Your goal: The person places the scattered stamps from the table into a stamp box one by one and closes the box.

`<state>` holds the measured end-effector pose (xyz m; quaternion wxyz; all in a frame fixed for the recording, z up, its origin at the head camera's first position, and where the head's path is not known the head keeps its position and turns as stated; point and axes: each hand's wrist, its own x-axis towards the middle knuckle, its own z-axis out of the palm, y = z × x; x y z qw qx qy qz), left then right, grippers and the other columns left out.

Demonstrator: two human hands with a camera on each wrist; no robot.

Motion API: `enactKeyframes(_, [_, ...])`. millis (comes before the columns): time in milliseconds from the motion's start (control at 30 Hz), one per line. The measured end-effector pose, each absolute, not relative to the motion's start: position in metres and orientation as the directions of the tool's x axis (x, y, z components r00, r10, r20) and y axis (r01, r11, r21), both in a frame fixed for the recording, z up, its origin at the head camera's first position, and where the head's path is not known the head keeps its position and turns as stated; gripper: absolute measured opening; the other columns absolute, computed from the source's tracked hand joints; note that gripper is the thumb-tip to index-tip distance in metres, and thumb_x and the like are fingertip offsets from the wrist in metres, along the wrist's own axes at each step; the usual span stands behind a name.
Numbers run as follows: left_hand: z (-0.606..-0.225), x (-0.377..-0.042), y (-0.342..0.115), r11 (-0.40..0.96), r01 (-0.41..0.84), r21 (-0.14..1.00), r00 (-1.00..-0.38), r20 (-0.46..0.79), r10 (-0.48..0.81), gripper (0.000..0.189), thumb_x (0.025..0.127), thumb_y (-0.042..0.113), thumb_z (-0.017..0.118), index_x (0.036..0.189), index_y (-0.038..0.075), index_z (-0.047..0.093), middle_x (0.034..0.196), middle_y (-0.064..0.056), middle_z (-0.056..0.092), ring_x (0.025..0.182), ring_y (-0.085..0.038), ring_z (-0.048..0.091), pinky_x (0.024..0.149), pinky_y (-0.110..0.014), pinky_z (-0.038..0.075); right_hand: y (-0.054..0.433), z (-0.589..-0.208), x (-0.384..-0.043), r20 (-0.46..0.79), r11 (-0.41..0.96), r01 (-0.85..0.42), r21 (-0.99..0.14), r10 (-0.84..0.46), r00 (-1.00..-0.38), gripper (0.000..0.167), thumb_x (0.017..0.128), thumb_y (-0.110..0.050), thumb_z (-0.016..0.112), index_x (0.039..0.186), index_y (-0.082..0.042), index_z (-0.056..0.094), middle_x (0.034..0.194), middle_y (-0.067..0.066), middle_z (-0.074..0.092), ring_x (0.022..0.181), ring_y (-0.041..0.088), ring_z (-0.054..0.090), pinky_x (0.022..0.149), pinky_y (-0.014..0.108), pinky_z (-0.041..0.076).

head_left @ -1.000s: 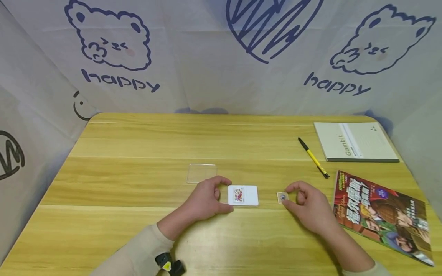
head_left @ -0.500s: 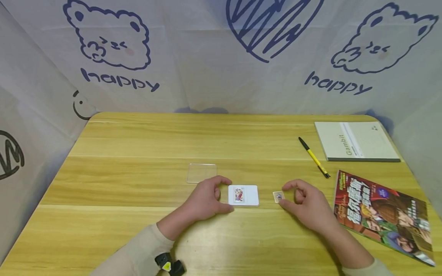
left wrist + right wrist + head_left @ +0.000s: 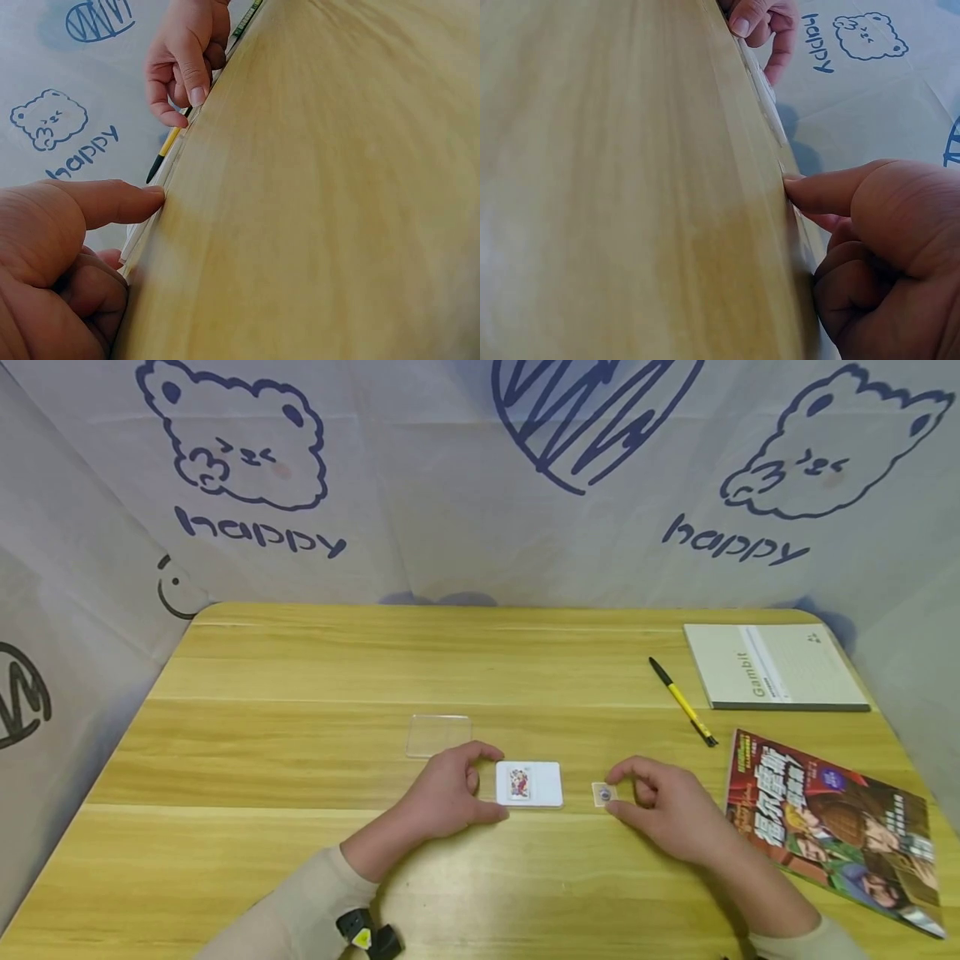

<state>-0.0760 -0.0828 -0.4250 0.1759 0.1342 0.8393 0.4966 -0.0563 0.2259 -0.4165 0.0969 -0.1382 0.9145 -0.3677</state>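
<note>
Right hand (image 3: 663,814) pinches a small square chip (image 3: 603,793) between thumb and forefinger, chip low over the worktop (image 3: 315,827) or on it, cannot tell which. Left hand (image 3: 446,793) curls at the left short edge of the white card holder (image 3: 528,784), thumb and forefinger bracing it flat. Holder lies with its long axis left to right; a small picture card (image 3: 518,782) sits in its left half. Chip lies just right of the holder, apart from it, so the right hand is the nearer to the holder's bare right half. Clear cover (image 3: 438,736) rests beyond the left hand. Pen (image 3: 681,702), notebook (image 3: 772,667) and magazine (image 3: 832,827) lie well off right.
</note>
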Motion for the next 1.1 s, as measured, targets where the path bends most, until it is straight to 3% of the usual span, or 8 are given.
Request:
enactKeyframes(200, [-0.4232,-0.0756,-0.0832,0.468,0.051,0.882,-0.901,-0.161,0.402,0.063,0.071,0.006,0.089,0.126,0.002,0.06,0.057,0.004,0.035,0.047,-0.009,0.03,0.046,-0.024,0.029,0.2257,-0.4164,-0.0563,-0.057,0.695,-0.223,-0.684,-0.356,-0.933,0.018,0.089,-0.02,0.078,0.104,-0.02,0.067,0.058,-0.009,0.037,0.05,0.006,0.032,0.061,0.03,0.043])
enactKeyframes(400, [-0.4246,-0.0762,-0.083,0.463,0.048,0.885,-0.9,-0.162,0.404,0.063,0.071,0.006,0.089,0.126,0.002,0.06,0.057,0.005,0.035,0.047,-0.009,0.03,0.046,-0.024,0.029,0.228,-0.4206,-0.0554,-0.013,0.666,-0.241,-0.706,-0.353,-0.935,0.021,0.088,-0.018,0.079,0.102,-0.022,0.065,0.06,-0.009,0.037,0.052,0.006,0.033,0.062,0.03,0.042])
enactKeyframes(633, [-0.4249,-0.0758,-0.0826,0.466,0.044,0.884,-0.9,-0.168,0.403,0.063,0.071,0.006,0.089,0.126,0.002,0.06,0.056,0.005,0.035,0.047,-0.009,0.03,0.045,-0.025,0.029,0.2294,-0.4243,-0.0533,0.062,0.629,-0.269,-0.729,-0.331,-0.942,0.026,0.084,-0.011,0.083,0.097,-0.024,0.064,0.074,-0.003,0.05,0.053,0.009,0.039,0.052,0.028,0.038])
enactKeyframes(800, [-0.4244,-0.0756,-0.0826,0.466,0.048,0.884,-0.901,-0.163,0.402,0.063,0.071,0.006,0.089,0.126,0.002,0.06,0.056,0.005,0.035,0.047,-0.009,0.03,0.045,-0.025,0.029,0.229,-0.4241,-0.0527,0.042,0.617,-0.242,-0.749,-0.321,-0.946,0.025,0.083,-0.013,0.083,0.096,-0.025,0.066,0.069,-0.006,0.054,0.049,0.009,0.038,0.049,0.028,0.036])
enactKeyframes(967, [-0.4249,-0.0755,-0.0821,0.467,0.043,0.883,-0.901,-0.168,0.4,0.063,0.071,0.006,0.089,0.126,0.002,0.06,0.057,0.005,0.035,0.047,-0.009,0.03,0.046,-0.024,0.029,0.2299,-0.4241,-0.0521,0.005,0.585,-0.204,-0.785,-0.324,-0.946,0.024,0.081,-0.016,0.085,0.096,-0.021,0.068,0.088,-0.007,0.068,0.047,0.008,0.038,0.046,0.027,0.037])
enactKeyframes(1100, [-0.4252,-0.0754,-0.0819,0.465,0.036,0.885,-0.901,-0.172,0.397,0.063,0.071,0.005,0.09,0.126,0.002,0.06,0.057,0.004,0.036,0.047,-0.01,0.031,0.046,-0.024,0.029,0.2323,-0.4254,-0.0527,-0.017,0.574,-0.183,-0.799,-0.325,-0.946,0.032,0.073,-0.017,0.09,0.098,-0.019,0.07,0.083,-0.006,0.067,0.046,0.008,0.037,0.046,0.028,0.037])
